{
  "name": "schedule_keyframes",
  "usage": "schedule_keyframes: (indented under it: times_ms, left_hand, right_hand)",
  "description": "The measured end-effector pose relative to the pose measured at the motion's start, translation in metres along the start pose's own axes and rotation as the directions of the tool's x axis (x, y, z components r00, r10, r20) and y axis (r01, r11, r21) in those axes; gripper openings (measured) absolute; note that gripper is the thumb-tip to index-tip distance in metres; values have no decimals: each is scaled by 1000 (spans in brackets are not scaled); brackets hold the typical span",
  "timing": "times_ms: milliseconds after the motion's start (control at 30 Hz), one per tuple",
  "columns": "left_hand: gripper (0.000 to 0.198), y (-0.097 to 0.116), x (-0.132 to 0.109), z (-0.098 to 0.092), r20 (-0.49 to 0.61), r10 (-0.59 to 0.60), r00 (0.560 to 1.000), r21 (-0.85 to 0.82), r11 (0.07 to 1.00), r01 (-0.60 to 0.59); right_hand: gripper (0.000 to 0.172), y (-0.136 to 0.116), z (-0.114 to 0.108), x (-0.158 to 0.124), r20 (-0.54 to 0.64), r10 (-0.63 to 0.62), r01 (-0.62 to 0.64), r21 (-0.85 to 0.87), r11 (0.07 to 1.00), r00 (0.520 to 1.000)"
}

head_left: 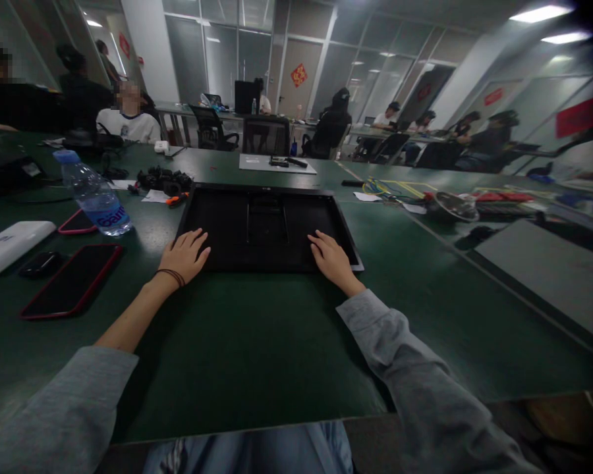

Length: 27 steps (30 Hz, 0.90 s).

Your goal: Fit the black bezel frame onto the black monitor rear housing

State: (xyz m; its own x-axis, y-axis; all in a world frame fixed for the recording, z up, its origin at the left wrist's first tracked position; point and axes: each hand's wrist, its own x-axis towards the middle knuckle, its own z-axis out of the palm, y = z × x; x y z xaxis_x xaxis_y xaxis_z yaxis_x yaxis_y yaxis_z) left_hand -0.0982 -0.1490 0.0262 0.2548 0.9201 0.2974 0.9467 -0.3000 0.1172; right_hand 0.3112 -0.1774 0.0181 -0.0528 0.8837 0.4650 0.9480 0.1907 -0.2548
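In the head view, a black rectangular panel (227, 227) with a raised rim lies flat on the green table in front of me; it looks like the back shell of a monitor, with a recessed rectangle at its middle. My left hand (185, 253) rests over its near left corner, fingers stretched out and a little apart. At the near right side, my right hand (329, 253) lies on it with fingers extended. Neither hand grasps anything. A thin dark band circles my left wrist.
To the left stand a water bottle (96, 197), a red-edged phone (74, 282), a white power bank (17, 243) and a small black case (40, 264). A metal bowl (455, 207), cables (375, 187) and a grey board (548, 270) lie right. Several people sit beyond the table (257, 355).
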Motion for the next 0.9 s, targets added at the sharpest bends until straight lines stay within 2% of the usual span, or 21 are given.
schedule_keyframes:
  times_ms: [367,467,533,600,633,733,800,900]
  left_hand:
    - [56,4,-1,-4,18,-8,1000,-8,1000,8]
    - [54,-1,1,-3,7,-19,1000,-95,995,19]
    - [51,-7,3,-2,-27,-20,999,-239,971,13]
    - [47,-15,7,-1,-101,-67,993,-445,895,15]
    - [45,-19,9,0,-139,-128,982,-548,836,31]
    - [45,-30,14,1,-184,-390,902,-757,642,123]
    - [45,-35,18,1,-119,-525,843,-835,512,201]
    - [42,-37,21,2,91,-604,792,-886,314,342]
  right_hand:
    - [46,7,3,0,8,-16,16,-3,1000,1000]
    - [46,8,3,0,7,-18,18,12,1000,1000]
    - [46,8,3,0,4,-17,17,32,999,1000]
    - [45,8,3,1,-6,-18,18,65,998,1000]
    - [44,9,3,1,-17,-21,22,83,996,1000]
    - [43,14,0,3,-85,-20,29,114,993,996]
    - [43,23,-4,5,-159,14,3,104,995,987]
    - [44,43,-9,6,-278,111,-96,67,993,954]
